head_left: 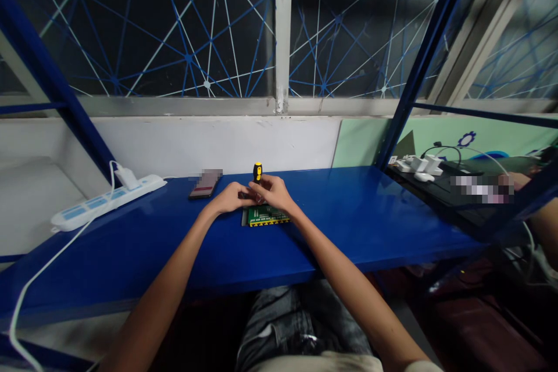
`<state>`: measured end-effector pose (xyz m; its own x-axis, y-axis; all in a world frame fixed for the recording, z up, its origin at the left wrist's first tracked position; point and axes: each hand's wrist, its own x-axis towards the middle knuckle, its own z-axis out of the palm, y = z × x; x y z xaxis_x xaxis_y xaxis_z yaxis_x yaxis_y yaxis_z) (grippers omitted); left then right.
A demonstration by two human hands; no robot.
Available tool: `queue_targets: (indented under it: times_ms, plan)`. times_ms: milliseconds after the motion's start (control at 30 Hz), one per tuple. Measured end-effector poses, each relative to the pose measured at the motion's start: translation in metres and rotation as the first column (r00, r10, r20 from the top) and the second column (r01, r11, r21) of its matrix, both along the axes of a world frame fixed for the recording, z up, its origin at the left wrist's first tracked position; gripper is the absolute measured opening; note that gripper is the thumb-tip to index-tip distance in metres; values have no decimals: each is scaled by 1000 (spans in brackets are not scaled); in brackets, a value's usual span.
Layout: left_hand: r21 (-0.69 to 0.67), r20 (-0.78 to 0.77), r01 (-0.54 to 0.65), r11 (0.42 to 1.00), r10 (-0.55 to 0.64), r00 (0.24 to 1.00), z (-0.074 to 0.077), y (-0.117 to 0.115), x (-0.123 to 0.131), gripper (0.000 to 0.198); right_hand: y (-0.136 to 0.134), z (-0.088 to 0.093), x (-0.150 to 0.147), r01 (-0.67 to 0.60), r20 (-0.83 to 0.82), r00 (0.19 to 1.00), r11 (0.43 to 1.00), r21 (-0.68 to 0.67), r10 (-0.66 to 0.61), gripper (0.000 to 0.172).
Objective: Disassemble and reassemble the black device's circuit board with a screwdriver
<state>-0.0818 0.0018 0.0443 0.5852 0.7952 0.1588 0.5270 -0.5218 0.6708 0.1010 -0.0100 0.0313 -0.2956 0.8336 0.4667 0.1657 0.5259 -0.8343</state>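
A black-and-yellow screwdriver (258, 172) stands upright above a green circuit board (267, 215) that has a yellow-and-black striped front edge. My right hand (275, 190) is closed around the lower part of the screwdriver, with the top of the handle showing above the fingers. From the left, my left hand (230, 197) reaches in over the board's back edge. Its fingers are drawn together close to the right hand's fingertips; what they hold, if anything, is too small to make out. The screwdriver's tip is hidden behind the hands.
A phone (206, 183) lies on the blue table (174, 250) left of the hands. Farther left is a white power strip (108, 202) with a plug and cable. On the right, chargers (421, 165) sit on a dark surface near another person's hand (518, 181). Blue posts (394, 128) flank the table.
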Motion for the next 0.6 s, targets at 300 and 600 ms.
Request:
queue_targets:
  times_ms: [300, 600]
  plan:
    - [14, -3, -37, 999, 37, 999, -5, 6, -2, 32, 0, 0, 0, -3, -4, 1000, 1000, 23, 3, 38]
    - [16, -18, 5, 1000, -4, 1000, -2, 3, -1, 30, -3, 3, 1, 5, 26, 1000, 1000, 5, -5, 37]
